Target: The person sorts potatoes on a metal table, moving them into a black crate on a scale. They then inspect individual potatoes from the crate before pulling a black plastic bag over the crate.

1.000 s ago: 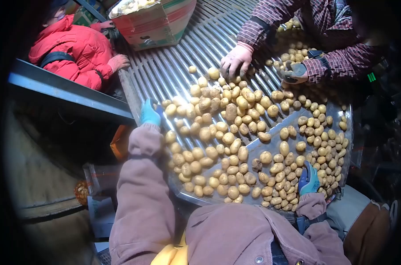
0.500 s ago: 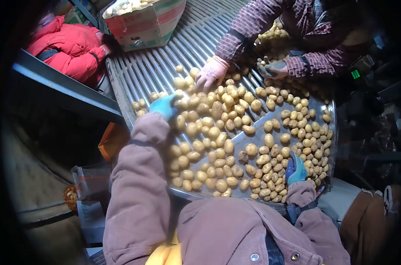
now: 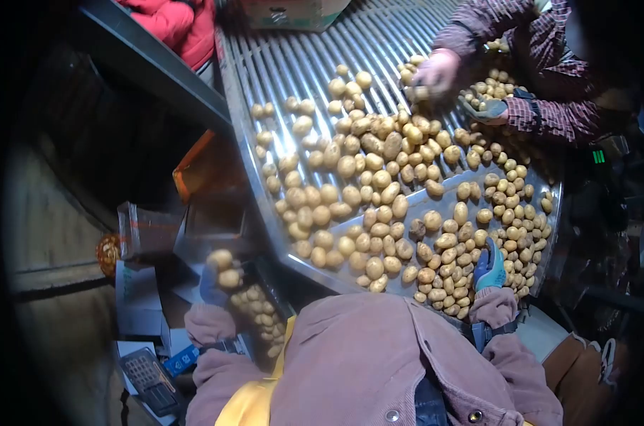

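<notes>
Blurred by motion, my left hand (image 3: 211, 287) in a blue glove is low at the left with a few potatoes (image 3: 226, 268) in its grasp. Just below them, more potatoes (image 3: 257, 309) fill a container beside the table. My right hand (image 3: 490, 270), in a blue and teal glove, rests among the potatoes (image 3: 446, 259) on the sorting table (image 3: 309, 264). Its fingers are stretched out, with potatoes on both sides and none visibly held.
Across the table, a co-worker's hand (image 3: 437, 71) and gloved hand (image 3: 487, 110) handle potatoes. A cardboard box (image 3: 293, 14) stands on the slatted metal surface (image 3: 265, 64). Another person in a red jacket (image 3: 180, 32) is beyond the metal beam (image 3: 159, 60). An orange container (image 3: 194, 167) sits left.
My left hand has moved from the slats down to the left, now carrying potatoes over the container. My right hand stays among the potatoes. The co-worker's bare-looking hand moved back, and the view shifted.
</notes>
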`<action>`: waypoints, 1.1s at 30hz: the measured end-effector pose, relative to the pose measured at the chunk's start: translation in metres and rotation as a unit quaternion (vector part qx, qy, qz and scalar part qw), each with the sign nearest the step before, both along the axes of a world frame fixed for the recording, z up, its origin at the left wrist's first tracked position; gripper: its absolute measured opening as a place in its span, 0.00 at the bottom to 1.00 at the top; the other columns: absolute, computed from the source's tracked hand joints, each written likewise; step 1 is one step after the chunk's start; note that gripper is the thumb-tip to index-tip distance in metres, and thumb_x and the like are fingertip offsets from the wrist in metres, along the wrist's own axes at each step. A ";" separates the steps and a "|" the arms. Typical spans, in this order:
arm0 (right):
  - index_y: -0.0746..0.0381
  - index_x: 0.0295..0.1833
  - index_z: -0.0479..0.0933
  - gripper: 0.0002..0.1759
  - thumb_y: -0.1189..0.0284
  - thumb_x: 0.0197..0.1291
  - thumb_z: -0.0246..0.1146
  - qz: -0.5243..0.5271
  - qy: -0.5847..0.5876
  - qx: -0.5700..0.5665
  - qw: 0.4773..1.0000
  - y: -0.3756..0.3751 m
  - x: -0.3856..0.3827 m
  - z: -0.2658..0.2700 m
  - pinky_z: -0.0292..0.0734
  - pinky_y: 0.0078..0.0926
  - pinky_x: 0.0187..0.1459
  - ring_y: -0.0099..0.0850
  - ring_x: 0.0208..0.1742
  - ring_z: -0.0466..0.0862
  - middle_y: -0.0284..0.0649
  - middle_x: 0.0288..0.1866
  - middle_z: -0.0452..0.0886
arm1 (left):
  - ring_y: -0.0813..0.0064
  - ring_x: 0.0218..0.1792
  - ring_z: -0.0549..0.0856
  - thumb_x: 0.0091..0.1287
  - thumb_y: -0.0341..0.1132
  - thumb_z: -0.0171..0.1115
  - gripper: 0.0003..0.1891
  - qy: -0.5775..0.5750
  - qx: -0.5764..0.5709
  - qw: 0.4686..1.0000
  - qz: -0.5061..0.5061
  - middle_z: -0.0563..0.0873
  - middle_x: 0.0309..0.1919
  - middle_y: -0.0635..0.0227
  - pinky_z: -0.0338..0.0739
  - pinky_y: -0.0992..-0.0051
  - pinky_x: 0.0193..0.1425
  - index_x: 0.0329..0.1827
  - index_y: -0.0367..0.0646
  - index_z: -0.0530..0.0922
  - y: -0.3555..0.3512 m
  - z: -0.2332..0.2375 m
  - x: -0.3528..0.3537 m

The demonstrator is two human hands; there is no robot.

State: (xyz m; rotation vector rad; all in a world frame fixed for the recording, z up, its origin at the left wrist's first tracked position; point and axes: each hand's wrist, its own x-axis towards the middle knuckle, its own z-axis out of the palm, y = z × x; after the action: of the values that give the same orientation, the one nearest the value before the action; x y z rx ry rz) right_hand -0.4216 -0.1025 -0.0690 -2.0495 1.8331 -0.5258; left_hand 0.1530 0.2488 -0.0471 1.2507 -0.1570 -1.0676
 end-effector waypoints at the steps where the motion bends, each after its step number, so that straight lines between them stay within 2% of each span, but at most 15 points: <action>1: 0.57 0.65 0.75 0.19 0.68 0.73 0.54 0.008 0.001 0.000 1.000 0.000 -0.001 -0.001 0.76 0.38 0.58 0.47 0.56 0.81 0.51 0.57 0.80 | 0.64 0.37 0.85 0.72 0.54 0.59 0.26 0.009 0.074 0.996 0.054 0.84 0.44 0.60 0.82 0.67 0.35 0.63 0.42 0.73 0.029 -0.012 -0.010; 5: 0.57 0.66 0.75 0.19 0.67 0.72 0.54 0.020 0.003 -0.002 1.000 -0.003 0.004 0.003 0.75 0.38 0.58 0.48 0.57 0.81 0.51 0.57 0.80 | 0.72 0.35 0.81 0.73 0.48 0.59 0.22 0.024 0.229 0.966 0.118 0.83 0.44 0.65 0.78 0.72 0.33 0.61 0.41 0.75 0.083 -0.033 -0.036; 8: 0.56 0.67 0.74 0.20 0.67 0.72 0.55 0.030 0.016 -0.009 0.999 -0.003 -0.001 0.002 0.75 0.38 0.59 0.48 0.59 0.80 0.53 0.58 0.79 | 0.78 0.33 0.79 0.74 0.43 0.60 0.19 -0.048 0.281 0.953 0.099 0.82 0.43 0.69 0.75 0.76 0.33 0.60 0.40 0.76 0.053 -0.017 -0.022; 11: 0.56 0.67 0.73 0.20 0.66 0.73 0.54 0.035 0.040 0.019 0.998 -0.002 0.009 0.021 0.75 0.38 0.59 0.49 0.59 0.80 0.53 0.59 0.79 | 0.84 0.32 0.76 0.74 0.39 0.60 0.16 -0.228 0.248 0.938 0.078 0.82 0.43 0.72 0.73 0.80 0.32 0.59 0.39 0.77 -0.027 -0.002 -0.009; 13: 0.57 0.67 0.73 0.20 0.67 0.73 0.54 0.039 0.032 0.025 0.998 -0.005 0.006 0.017 0.76 0.39 0.57 0.49 0.58 0.81 0.53 0.58 0.80 | 0.71 0.49 0.84 0.71 0.33 0.62 0.14 -0.395 0.171 0.900 0.071 0.86 0.48 0.64 0.77 0.73 0.55 0.56 0.39 0.80 -0.098 -0.004 -0.003; 15: 0.57 0.66 0.75 0.20 0.68 0.72 0.55 0.041 0.025 0.025 0.999 -0.004 0.006 0.021 0.77 0.39 0.54 0.48 0.54 0.82 0.54 0.55 0.81 | 0.73 0.51 0.83 0.71 0.33 0.62 0.15 -0.420 0.100 0.902 0.014 0.85 0.52 0.64 0.76 0.74 0.57 0.59 0.40 0.79 -0.179 0.031 -0.015; 17: 0.58 0.67 0.74 0.20 0.69 0.72 0.55 0.050 0.009 0.013 0.999 -0.005 0.003 0.016 0.77 0.39 0.56 0.49 0.56 0.82 0.55 0.57 0.81 | 0.86 0.40 0.79 0.72 0.33 0.61 0.16 -0.438 0.051 0.897 -0.026 0.82 0.48 0.72 0.76 0.82 0.42 0.61 0.40 0.77 -0.246 0.032 -0.014; 20: 0.59 0.66 0.74 0.19 0.69 0.72 0.55 0.034 -0.001 0.036 0.999 -0.003 0.014 0.032 0.76 0.39 0.58 0.50 0.59 0.81 0.54 0.59 0.80 | 0.72 0.54 0.82 0.65 0.30 0.66 0.19 -0.525 0.091 0.837 -0.125 0.83 0.53 0.61 0.77 0.73 0.57 0.59 0.42 0.79 -0.338 0.028 -0.003; 21: 0.58 0.65 0.75 0.19 0.69 0.72 0.55 0.045 0.016 0.020 0.999 -0.005 0.011 0.029 0.77 0.38 0.57 0.50 0.58 0.82 0.53 0.58 0.81 | 0.71 0.53 0.82 0.63 0.30 0.67 0.20 -0.559 0.049 0.819 -0.121 0.82 0.52 0.60 0.77 0.73 0.56 0.59 0.44 0.80 -0.364 0.019 -0.001; 23: 0.58 0.64 0.76 0.19 0.70 0.71 0.56 0.030 0.006 0.004 1.000 -0.003 0.012 0.026 0.77 0.38 0.57 0.49 0.57 0.82 0.52 0.56 0.82 | 0.72 0.54 0.81 0.63 0.28 0.67 0.20 -0.600 0.095 0.773 -0.183 0.81 0.54 0.62 0.77 0.74 0.56 0.59 0.47 0.80 -0.411 -0.046 0.036; 24: 0.58 0.64 0.76 0.18 0.70 0.71 0.56 0.025 0.007 0.008 1.000 -0.001 0.014 0.026 0.77 0.38 0.57 0.49 0.56 0.82 0.52 0.55 0.82 | 0.72 0.50 0.83 0.63 0.26 0.65 0.20 -0.719 0.187 0.645 -0.178 0.84 0.48 0.63 0.79 0.74 0.53 0.60 0.48 0.80 -0.417 -0.050 0.030; 26: 0.59 0.63 0.77 0.18 0.69 0.71 0.56 0.014 0.007 0.014 1.000 -0.002 0.014 0.030 0.77 0.38 0.56 0.49 0.55 0.83 0.51 0.54 0.83 | 0.72 0.43 0.85 0.63 0.27 0.66 0.18 -0.510 0.177 0.817 -0.200 0.86 0.41 0.63 0.81 0.73 0.47 0.57 0.46 0.81 -0.421 -0.044 0.042; 29: 0.59 0.63 0.77 0.18 0.69 0.71 0.57 0.031 -0.011 0.004 0.999 -0.003 0.010 0.026 0.77 0.38 0.56 0.48 0.54 0.83 0.51 0.53 0.83 | 0.70 0.29 0.87 0.64 0.36 0.67 0.13 -0.314 0.146 0.925 -0.156 0.86 0.28 0.62 0.82 0.69 0.35 0.49 0.42 0.83 -0.394 0.003 0.067; 31: 0.59 0.63 0.78 0.17 0.69 0.72 0.56 0.013 -0.016 0.022 1.000 -0.004 0.012 0.027 0.77 0.37 0.57 0.47 0.54 0.83 0.50 0.53 0.84 | 0.71 0.26 0.86 0.66 0.43 0.66 0.15 -0.366 0.280 0.865 -0.200 0.86 0.28 0.61 0.80 0.69 0.29 0.45 0.39 0.83 -0.375 0.027 0.096; 33: 0.60 0.62 0.78 0.17 0.68 0.72 0.56 0.013 -0.025 0.008 1.000 -0.005 0.012 0.023 0.77 0.36 0.58 0.46 0.55 0.83 0.49 0.54 0.84 | 0.66 0.37 0.88 0.65 0.46 0.65 0.18 -0.431 0.337 0.781 -0.301 0.87 0.34 0.55 0.82 0.65 0.42 0.48 0.40 0.83 -0.358 0.026 0.096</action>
State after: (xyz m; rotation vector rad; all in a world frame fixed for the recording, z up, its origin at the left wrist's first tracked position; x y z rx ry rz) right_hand -0.4100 -0.1078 -0.0457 -2.0288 1.7738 -0.5490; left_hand 0.2485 -0.1094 -0.0213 2.4084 -1.0059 -1.0211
